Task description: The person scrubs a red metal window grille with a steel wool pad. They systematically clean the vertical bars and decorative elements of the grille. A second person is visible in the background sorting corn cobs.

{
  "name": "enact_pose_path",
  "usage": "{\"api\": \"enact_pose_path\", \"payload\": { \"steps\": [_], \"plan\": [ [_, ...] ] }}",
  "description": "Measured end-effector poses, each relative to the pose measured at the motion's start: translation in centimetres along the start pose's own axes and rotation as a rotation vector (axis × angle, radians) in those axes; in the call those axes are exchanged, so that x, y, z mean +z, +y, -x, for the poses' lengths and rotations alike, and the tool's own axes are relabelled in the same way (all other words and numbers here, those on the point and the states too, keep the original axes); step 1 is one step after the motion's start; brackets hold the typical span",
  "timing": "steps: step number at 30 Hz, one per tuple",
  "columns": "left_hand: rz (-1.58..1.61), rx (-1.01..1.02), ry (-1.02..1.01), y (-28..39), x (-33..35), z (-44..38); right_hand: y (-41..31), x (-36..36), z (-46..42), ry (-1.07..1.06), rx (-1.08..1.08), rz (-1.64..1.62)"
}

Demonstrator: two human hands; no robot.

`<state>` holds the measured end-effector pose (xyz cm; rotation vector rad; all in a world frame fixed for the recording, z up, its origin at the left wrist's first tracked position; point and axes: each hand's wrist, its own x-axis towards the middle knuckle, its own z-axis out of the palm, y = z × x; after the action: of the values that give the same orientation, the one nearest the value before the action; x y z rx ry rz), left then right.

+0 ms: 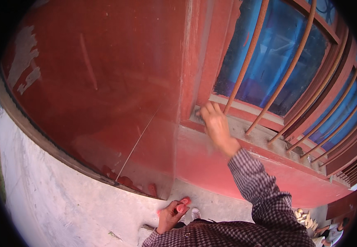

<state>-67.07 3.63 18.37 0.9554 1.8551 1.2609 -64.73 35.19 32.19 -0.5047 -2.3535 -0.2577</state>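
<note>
My right hand (216, 125) reaches up to the left end of the concrete window sill (234, 123). Its fingers are closed around a small dark, bristly thing (198, 113), blurred and mostly hidden by the hand. Beside that hand, a rusty iron bar (248, 55) rises from the sill in front of a window pane (268, 61) with blue behind it. Low in front of my body, my left hand (168, 216) grips a red object (182, 208) with a rounded end. Parts of it show beyond the fingers, but its full shape is hidden.
A large glossy dark red panel (104, 92) with a peeled patch stands at left, its lower edge above the pale concrete ground (73, 197). A pink wall (209, 166) runs under the sill. At lower right, corn cobs (305, 218) lie near another person (334, 233).
</note>
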Motion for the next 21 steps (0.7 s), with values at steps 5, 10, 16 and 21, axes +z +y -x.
{"api": "enact_pose_path", "payload": {
  "steps": [5,10,16,21],
  "plan": [
    [0.053,-0.066,-0.058,-0.4,0.5,-0.2,3.9,4.7,-0.6,-0.058,0.073,0.197],
    [0.137,-0.091,-0.021,-2.1,0.7,0.2,0.5,2.0,1.3,-0.209,0.088,0.207],
    [0.129,-0.082,-0.015,-1.8,0.2,0.2,1.7,1.1,-2.1,-0.074,0.176,0.120],
    [0.152,-0.035,-0.032,-2.2,0.5,0.2,2.6,4.3,0.0,-0.058,0.131,-0.040]
  ]
}}
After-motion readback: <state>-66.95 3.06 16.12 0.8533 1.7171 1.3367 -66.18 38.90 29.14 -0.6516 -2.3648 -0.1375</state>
